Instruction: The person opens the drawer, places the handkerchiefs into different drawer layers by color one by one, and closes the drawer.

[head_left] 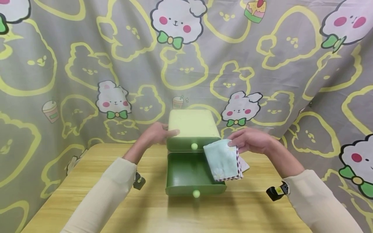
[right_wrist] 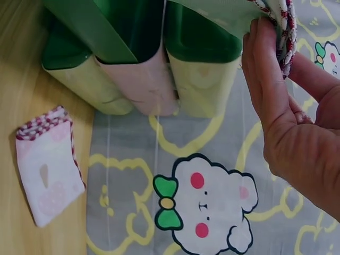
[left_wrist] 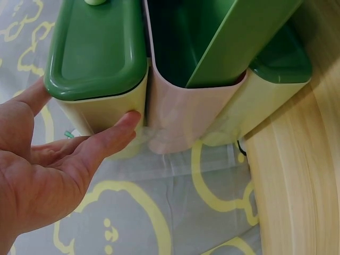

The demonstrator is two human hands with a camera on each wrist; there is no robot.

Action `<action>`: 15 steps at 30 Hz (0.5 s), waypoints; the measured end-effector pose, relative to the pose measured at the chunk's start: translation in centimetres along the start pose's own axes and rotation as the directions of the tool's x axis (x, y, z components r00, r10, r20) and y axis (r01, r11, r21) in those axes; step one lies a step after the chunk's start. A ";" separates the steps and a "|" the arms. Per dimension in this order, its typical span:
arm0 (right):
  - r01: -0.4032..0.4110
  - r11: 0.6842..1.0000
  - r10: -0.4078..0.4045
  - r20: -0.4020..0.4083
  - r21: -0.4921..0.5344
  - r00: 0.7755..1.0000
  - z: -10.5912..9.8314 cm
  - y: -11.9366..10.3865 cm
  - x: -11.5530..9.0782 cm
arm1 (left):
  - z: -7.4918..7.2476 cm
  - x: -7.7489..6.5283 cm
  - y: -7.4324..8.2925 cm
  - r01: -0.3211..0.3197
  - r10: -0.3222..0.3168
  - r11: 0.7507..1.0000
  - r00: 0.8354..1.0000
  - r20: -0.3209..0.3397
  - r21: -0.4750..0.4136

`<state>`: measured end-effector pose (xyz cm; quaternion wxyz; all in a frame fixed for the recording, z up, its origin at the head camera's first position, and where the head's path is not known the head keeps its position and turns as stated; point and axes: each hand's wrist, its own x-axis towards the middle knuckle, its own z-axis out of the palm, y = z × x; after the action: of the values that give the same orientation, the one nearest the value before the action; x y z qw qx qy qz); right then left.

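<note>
A small drawer chest (head_left: 190,123) with a pale yellow top and green fronts stands on the table. Its top drawer (head_left: 180,144) is pushed in, while the green drawer (head_left: 186,170) below is pulled out, with a bare inside where visible. My left hand (head_left: 157,133) rests on the chest's upper left corner, thumb on top; fingers (left_wrist: 119,127) lie fairly straight along the side. Between thumb and fingers, my right hand (head_left: 253,139) pinches a folded light blue towel (head_left: 222,161) with a checkered edge, over the open drawer's right side.
A second folded towel (right_wrist: 50,170), pinkish white with a checkered edge, lies on the wooden table (head_left: 140,210) right of the chest. In the left wrist view, a lower drawer (left_wrist: 281,64) is pushed in. A patterned curtain (head_left: 186,94) hangs behind.
</note>
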<state>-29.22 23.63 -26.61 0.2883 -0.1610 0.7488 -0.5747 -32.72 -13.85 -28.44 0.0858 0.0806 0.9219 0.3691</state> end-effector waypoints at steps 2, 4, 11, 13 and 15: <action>0.002 1.000 -0.002 -0.003 0.007 1.000 0.2 0.2 0.3 | 0.0 -0.1 0.1 0.006 -0.006 1.000 1.000 0.001 0.003; 0.002 1.000 -0.001 -0.004 0.020 1.000 0.3 0.5 0.6 | 0.0 -0.1 0.2 0.011 -0.011 1.000 1.000 0.003 0.005; -0.005 0.999 0.005 -0.017 0.050 1.000 0.9 1.7 1.4 | -0.1 0.0 0.1 0.007 -0.007 1.000 1.000 0.004 0.001; -0.013 0.999 0.015 -0.041 0.048 0.999 1.0 2.0 1.6 | 0.0 0.0 0.1 0.005 -0.005 1.000 1.000 0.003 0.003; -0.020 0.999 0.023 -0.061 0.044 0.998 1.0 2.3 1.8 | 0.0 0.0 0.1 0.006 -0.006 1.000 1.000 0.000 0.000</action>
<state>-29.75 22.48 -29.47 0.2748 -0.1287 0.7463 -0.5924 -32.71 -13.79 -28.43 0.0871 0.0779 0.9222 0.3686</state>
